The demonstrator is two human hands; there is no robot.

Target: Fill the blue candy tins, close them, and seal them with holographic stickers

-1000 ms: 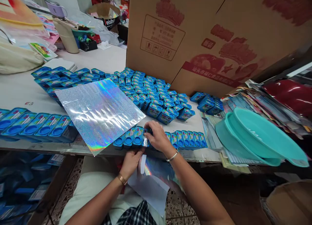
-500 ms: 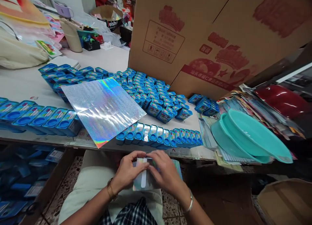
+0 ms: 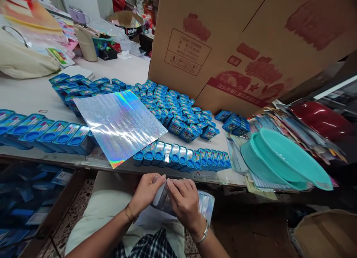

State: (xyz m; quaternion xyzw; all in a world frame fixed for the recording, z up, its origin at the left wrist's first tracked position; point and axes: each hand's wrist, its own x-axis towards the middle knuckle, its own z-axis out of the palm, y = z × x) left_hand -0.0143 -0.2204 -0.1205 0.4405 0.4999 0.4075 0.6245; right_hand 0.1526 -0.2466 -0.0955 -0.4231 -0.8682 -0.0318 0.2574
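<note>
Over the lap, a shiny silvery sheet (image 3: 206, 205) with a holographic sheen lies between my two hands, partly covered by them. My left hand (image 3: 147, 193) pinches it at its upper left edge, thumb against fingers. Right beside that pinch, my right hand (image 3: 184, 202) is closed on the same sheet with its fingers bent, and the fingertips of both hands almost meet. On the table just beyond stands a row of small blue plastic boxes (image 3: 174, 155), some with clear glossy strips on top. A large holographic sheet (image 3: 122, 126) rests across other blue boxes.
Many more blue boxes (image 3: 178, 112) crowd the table before a big cardboard carton (image 3: 223, 38). Turquoise basins (image 3: 290, 161) sit at the right edge beside stacked papers (image 3: 309, 135). A bin of blue pieces (image 3: 36, 202) is low on the left, an open carton (image 3: 326, 232) low right.
Both hands have shifted along the small sheet, which now tilts with its right part more exposed. My right hand has turned and moved slightly left; the view has shifted a little.
</note>
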